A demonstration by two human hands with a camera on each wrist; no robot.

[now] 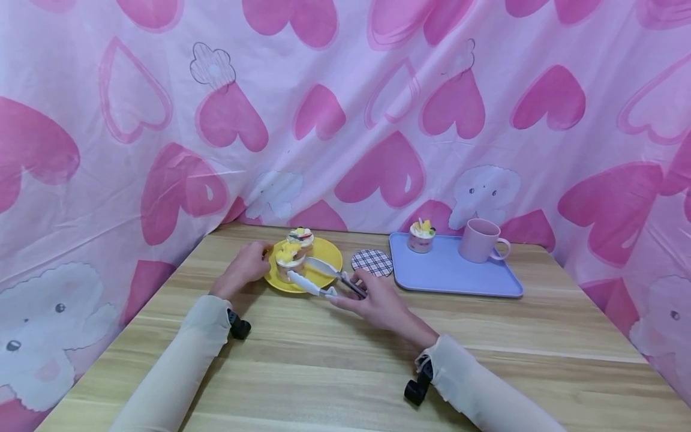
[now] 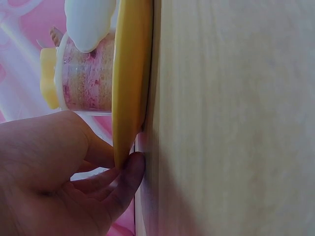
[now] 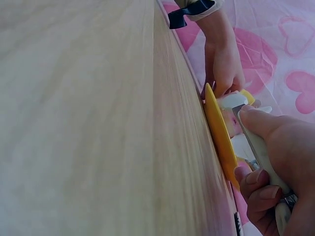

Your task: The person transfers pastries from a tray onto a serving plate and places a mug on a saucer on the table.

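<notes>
My left hand (image 1: pixel 245 269) pinches the left rim of a yellow plate (image 1: pixel 332 252); in the left wrist view its thumb (image 2: pixel 101 150) is above the rim and fingers are below. Two dessert cups stand on the plate: a nearer cup (image 1: pixel 290 267) with yellow topping and, behind it, a cup (image 1: pixel 302 237) with mixed topping. The right hand (image 1: pixel 380 300) grips white-tipped tongs (image 1: pixel 305 283) by their handles. Their jaws are spread, with the tips at the nearer cup's right side. From the left wrist, one white tip (image 2: pixel 91 24) overlaps the layered cup (image 2: pixel 86 78).
Right of the plate lies a round checked coaster (image 1: pixel 372 262). A blue tray (image 1: pixel 453 279) further right bears a third dessert cup (image 1: pixel 421 236) and a pink mug (image 1: pixel 479 241). Behind the wooden table (image 1: pixel 324 372) hangs a pink heart-patterned cloth (image 1: pixel 345 120).
</notes>
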